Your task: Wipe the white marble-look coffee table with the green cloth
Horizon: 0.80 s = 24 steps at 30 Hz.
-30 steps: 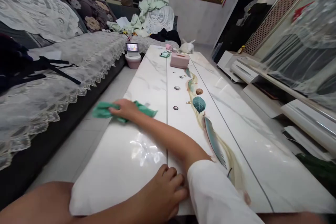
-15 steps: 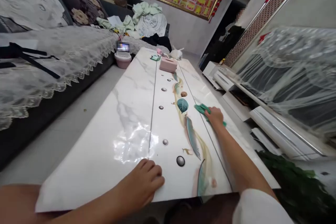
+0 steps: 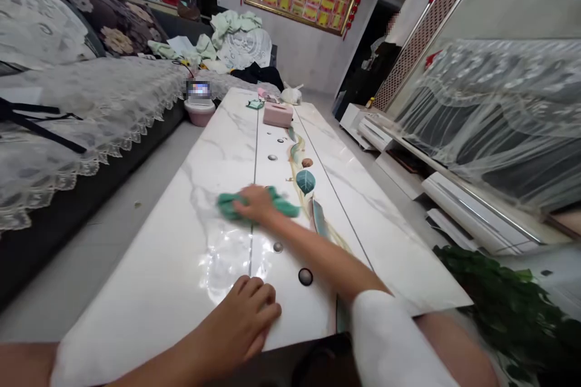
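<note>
My right hand (image 3: pixel 256 202) presses a green cloth (image 3: pixel 284 203) onto the white marble-patterned table (image 3: pixel 190 266), left of the printed leaf. Parts of the cloth stick out on both sides of the hand, and motion smears it a little. Near the table's front edge rests my left hand (image 3: pixel 252 317), its fingers loosely curled and nothing seen in them. The underside of that hand is hidden. Grey lines, printed feathers and round silver dots decorate the tabletop.
At the table's far end stand a pink tissue box (image 3: pixel 278 114) and a white plastic bag (image 3: pixel 291 94). A lace-covered sofa (image 3: pixel 113 91) runs along the left, with a pink bin (image 3: pixel 200 113) beside it. A leafy plant (image 3: pixel 503 302) is at lower right.
My right hand has swept left across the table with the green cloth, from the right grey line to the left one. My left hand stays in place; the view has shifted slightly.
</note>
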{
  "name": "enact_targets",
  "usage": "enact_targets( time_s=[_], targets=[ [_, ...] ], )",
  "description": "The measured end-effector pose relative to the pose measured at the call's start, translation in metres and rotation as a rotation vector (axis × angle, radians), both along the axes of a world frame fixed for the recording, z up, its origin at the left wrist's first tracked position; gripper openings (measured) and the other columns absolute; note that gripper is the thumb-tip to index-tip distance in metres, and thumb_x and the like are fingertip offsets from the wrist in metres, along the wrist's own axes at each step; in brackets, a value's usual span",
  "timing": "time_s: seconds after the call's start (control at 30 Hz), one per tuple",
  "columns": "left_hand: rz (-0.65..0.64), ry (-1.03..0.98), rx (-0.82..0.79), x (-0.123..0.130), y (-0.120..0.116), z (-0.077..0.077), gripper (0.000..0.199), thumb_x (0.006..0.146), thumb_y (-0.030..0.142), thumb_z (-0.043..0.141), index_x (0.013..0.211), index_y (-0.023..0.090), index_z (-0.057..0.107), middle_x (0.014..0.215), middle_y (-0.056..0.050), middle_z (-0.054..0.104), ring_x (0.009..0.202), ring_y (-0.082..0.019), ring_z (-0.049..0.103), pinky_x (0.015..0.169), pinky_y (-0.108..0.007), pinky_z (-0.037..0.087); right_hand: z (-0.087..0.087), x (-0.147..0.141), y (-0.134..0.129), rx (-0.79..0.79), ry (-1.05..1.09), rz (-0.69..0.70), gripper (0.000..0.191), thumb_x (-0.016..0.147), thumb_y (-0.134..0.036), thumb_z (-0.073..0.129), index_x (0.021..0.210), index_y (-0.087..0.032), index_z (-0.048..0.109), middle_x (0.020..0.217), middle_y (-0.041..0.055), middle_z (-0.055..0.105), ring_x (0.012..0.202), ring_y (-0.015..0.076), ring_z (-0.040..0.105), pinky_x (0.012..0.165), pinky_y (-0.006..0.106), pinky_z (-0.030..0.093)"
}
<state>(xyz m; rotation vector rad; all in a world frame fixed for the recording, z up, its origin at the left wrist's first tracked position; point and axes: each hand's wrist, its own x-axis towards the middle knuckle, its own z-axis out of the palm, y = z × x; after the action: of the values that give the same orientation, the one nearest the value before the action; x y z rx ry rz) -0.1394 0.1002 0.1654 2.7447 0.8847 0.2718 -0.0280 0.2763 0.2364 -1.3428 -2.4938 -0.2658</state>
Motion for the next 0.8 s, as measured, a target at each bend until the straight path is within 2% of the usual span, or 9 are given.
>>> enact_targets(
  time_s=[0.07, 0.13, 0.23, 0.33, 0.43, 0.53, 0.6, 0.7, 0.8],
  targets=[
    [-0.024, -0.026, 0.055, -0.001, -0.004, -0.003, 0.019, 0.099, 0.038, 0.065, 0.110, 0.024, 0.057, 0.114, -0.002, 0.065, 0.101, -0.025, 0.053, 0.090, -0.041, 0.041, -0.011, -0.093, -0.036, -0.060, -0.090, 0.426, 0.042, 0.097, -0.061, 0.059, 0.094, -0.024, 0.079, 0.096, -0.0129, 0.077, 0.093, 0.0081, 0.062, 0.073, 0.018, 0.042],
    [-0.083, -0.028, 0.137, -0.003, -0.008, -0.005, 0.025, 0.099, 0.042, 0.067, 0.111, 0.023, 0.059, 0.108, -0.002, 0.066, 0.096, -0.023, 0.055, 0.085, -0.038, 0.042, -0.025, -0.154, -0.063, -0.033, -0.201, 0.794, 0.036, 0.101, -0.059, 0.054, 0.115, -0.035, 0.077, 0.115, -0.0159, 0.076, 0.112, 0.0108, 0.061, 0.079, 0.023, 0.042],
    [-0.227, 0.046, 0.256, -0.007, -0.011, -0.002, 0.031, 0.095, 0.040, 0.073, 0.114, 0.020, 0.059, 0.103, -0.001, 0.067, 0.088, -0.021, 0.055, 0.076, -0.037, 0.041, -0.034, -0.154, -0.060, 0.005, -0.253, 0.851, 0.036, 0.103, -0.056, 0.054, 0.120, -0.032, 0.076, 0.121, -0.0087, 0.075, 0.116, 0.0174, 0.060, 0.086, 0.031, 0.044],
    [-0.249, 0.084, 0.240, -0.009, -0.009, 0.007, 0.031, 0.096, 0.041, 0.072, 0.113, 0.020, 0.058, 0.104, -0.002, 0.065, 0.089, -0.022, 0.055, 0.077, -0.037, 0.040, -0.018, -0.049, -0.019, -0.160, -0.176, 0.413, 0.027, 0.095, -0.049, 0.071, 0.103, -0.025, 0.079, 0.104, 0.0007, 0.078, 0.099, 0.0194, 0.063, 0.082, 0.027, 0.041],
    [-0.255, 0.059, 0.179, -0.010, -0.006, 0.011, 0.035, 0.098, 0.052, 0.067, 0.114, 0.023, 0.056, 0.107, -0.002, 0.063, 0.093, -0.023, 0.054, 0.081, -0.038, 0.039, 0.001, 0.117, 0.005, -0.140, -0.134, -0.154, 0.023, 0.097, -0.037, 0.067, 0.088, -0.019, 0.079, 0.092, 0.0073, 0.076, 0.089, 0.0196, 0.064, 0.079, 0.028, 0.040],
    [-0.274, -0.020, 0.234, -0.007, -0.004, 0.006, 0.030, 0.098, 0.046, 0.069, 0.116, 0.026, 0.056, 0.105, -0.001, 0.061, 0.091, -0.023, 0.051, 0.080, -0.038, 0.036, -0.001, 0.284, -0.014, -0.086, -0.128, -0.515, 0.028, 0.097, -0.030, 0.060, 0.077, -0.018, 0.076, 0.080, 0.0118, 0.072, 0.081, 0.0244, 0.065, 0.074, 0.032, 0.040],
    [-0.249, -0.074, 0.286, -0.004, -0.003, 0.001, 0.022, 0.096, 0.030, 0.071, 0.112, 0.026, 0.057, 0.099, -0.001, 0.060, 0.086, -0.022, 0.048, 0.079, -0.038, 0.033, -0.015, 0.366, -0.036, -0.033, -0.107, -0.791, 0.025, 0.094, -0.026, 0.059, 0.077, -0.021, 0.075, 0.087, 0.0113, 0.075, 0.088, 0.0261, 0.066, 0.075, 0.033, 0.041],
    [-0.245, -0.119, 0.339, 0.000, -0.003, -0.001, 0.025, 0.093, 0.021, 0.073, 0.111, 0.027, 0.058, 0.095, 0.000, 0.057, 0.082, -0.021, 0.045, 0.078, -0.038, 0.031, -0.039, 0.421, -0.050, -0.029, -0.122, -0.951, 0.023, 0.094, -0.028, 0.059, 0.083, -0.021, 0.078, 0.096, 0.0126, 0.077, 0.101, 0.0286, 0.067, 0.078, 0.034, 0.041],
    [-0.270, -0.106, 0.368, 0.000, -0.004, 0.003, 0.033, 0.092, 0.024, 0.076, 0.120, 0.029, 0.058, 0.096, 0.000, 0.058, 0.081, -0.021, 0.046, 0.078, -0.037, 0.033, -0.048, 0.396, -0.030, -0.028, -0.124, -0.954, 0.026, 0.096, -0.029, 0.059, 0.089, -0.017, 0.081, 0.096, 0.0165, 0.076, 0.102, 0.0293, 0.067, 0.077, 0.034, 0.040]
  ],
)
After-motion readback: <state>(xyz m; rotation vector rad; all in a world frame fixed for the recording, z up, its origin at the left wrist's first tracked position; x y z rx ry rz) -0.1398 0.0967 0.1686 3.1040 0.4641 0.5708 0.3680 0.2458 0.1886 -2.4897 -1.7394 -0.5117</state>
